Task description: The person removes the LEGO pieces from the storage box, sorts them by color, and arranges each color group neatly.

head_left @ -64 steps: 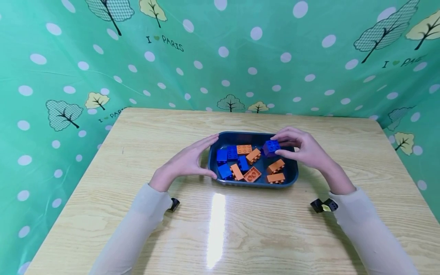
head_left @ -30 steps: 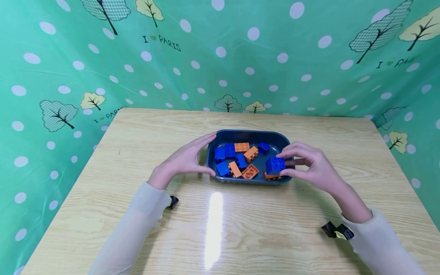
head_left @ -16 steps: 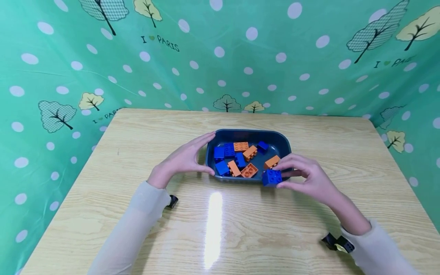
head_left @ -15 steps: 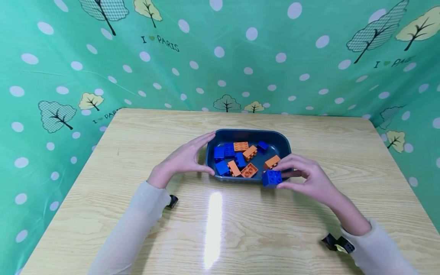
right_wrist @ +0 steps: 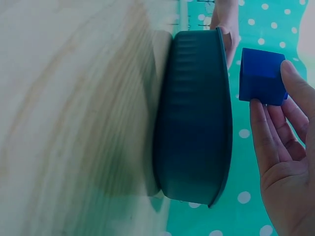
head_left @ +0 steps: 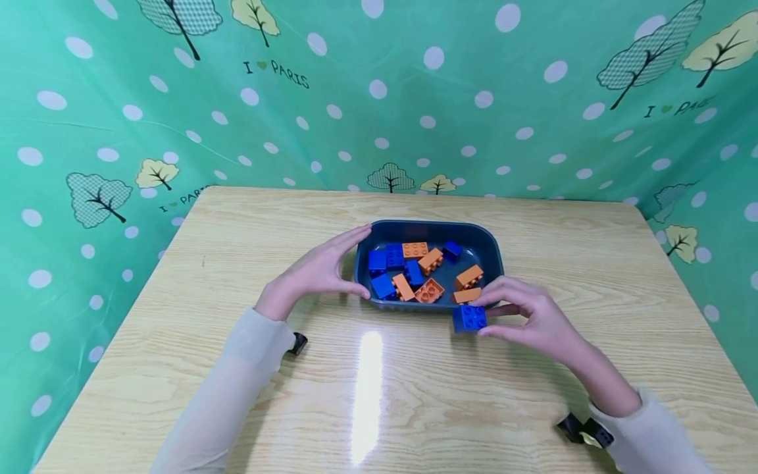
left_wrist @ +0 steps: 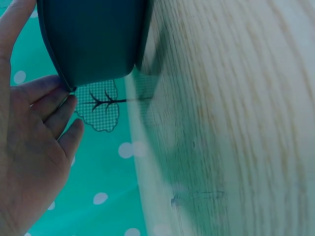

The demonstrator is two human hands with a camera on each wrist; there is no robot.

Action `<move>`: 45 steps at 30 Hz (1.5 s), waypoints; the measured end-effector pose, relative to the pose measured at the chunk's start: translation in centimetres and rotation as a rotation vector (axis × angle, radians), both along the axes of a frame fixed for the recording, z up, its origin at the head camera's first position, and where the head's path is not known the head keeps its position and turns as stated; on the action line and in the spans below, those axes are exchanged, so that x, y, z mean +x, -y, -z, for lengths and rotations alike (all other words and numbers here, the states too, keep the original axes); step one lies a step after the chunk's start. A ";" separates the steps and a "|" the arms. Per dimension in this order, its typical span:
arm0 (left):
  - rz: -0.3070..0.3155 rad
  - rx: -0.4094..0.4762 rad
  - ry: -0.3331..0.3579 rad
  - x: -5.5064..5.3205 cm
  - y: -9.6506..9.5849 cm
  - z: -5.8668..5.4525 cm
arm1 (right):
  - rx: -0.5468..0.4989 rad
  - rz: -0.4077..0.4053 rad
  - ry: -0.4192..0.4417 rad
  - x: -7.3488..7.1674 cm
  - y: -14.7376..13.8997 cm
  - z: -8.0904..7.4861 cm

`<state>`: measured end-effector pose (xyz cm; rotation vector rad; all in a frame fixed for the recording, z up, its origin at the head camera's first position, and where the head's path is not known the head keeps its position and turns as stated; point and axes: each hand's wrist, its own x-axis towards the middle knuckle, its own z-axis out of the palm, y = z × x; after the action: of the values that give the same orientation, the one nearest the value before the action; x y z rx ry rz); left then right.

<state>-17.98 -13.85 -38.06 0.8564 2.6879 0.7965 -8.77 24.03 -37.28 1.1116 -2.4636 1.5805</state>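
In the head view my right hand (head_left: 524, 316) pinches a blue building brick (head_left: 469, 318) with four studs between thumb and fingers, just in front of the near right rim of a dark blue plastic box (head_left: 430, 227). The right wrist view shows the brick (right_wrist: 263, 76) at the fingertips, raised above the box's rim. My left hand (head_left: 316, 268) spans the left end of the box, thumb at the near corner and long, fairly straight fingers at the far corner. In the left wrist view its fingertips touch the box's rim.
Inside the box lie several orange bricks (head_left: 430, 261) and several blue bricks (head_left: 383, 287), mostly toward the left. The box stands on a light wood table (head_left: 284, 408). Behind it hangs a green dotted cloth (head_left: 349, 85).
My right hand has carried the blue brick from over the box's right side toward me, past the near rim. The box has shifted slightly in view; the left hand stays at its end.
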 end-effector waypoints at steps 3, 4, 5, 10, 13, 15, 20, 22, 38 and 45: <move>-0.002 0.003 0.003 -0.1 0.0 0.1 | 0.007 0.000 0.015 0.1 0.1 0.4; -0.003 0.002 0.004 -0.2 0.0 0.1 | 0.013 0.000 0.013 0.2 0.0 0.6; -0.004 0.000 0.004 -0.2 0.0 0.1 | 0.018 0.000 0.010 0.2 0.1 0.8; -0.007 -0.007 0.004 -0.2 0.0 0.1 | 0.042 -0.004 0.011 0.3 0.2 1.6; -0.004 -0.004 0.001 -0.3 0.0 0.2 | 0.053 -0.009 0.018 0.4 0.4 1.8; -0.006 0.000 0.002 -0.3 0.0 0.2 | 0.062 -0.009 0.019 0.5 0.4 1.9; -0.011 0.005 -0.001 -0.2 0.0 0.1 | 0.104 0.006 -0.033 0.6 0.5 2.0; -0.012 0.005 -0.002 -0.2 0.0 0.1 | 0.124 0.020 -0.056 0.7 0.5 2.1; -0.029 0.005 0.012 -0.3 0.1 0.2 | 0.083 0.008 0.052 1.2 0.4 3.1; -0.023 0.014 0.013 -0.3 0.1 0.2 | 0.145 0.015 0.021 1.6 0.4 3.0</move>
<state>-18.25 -13.93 -38.28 0.8216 2.6890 0.8246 -7.17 23.62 -40.23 1.0954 -2.6303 1.4369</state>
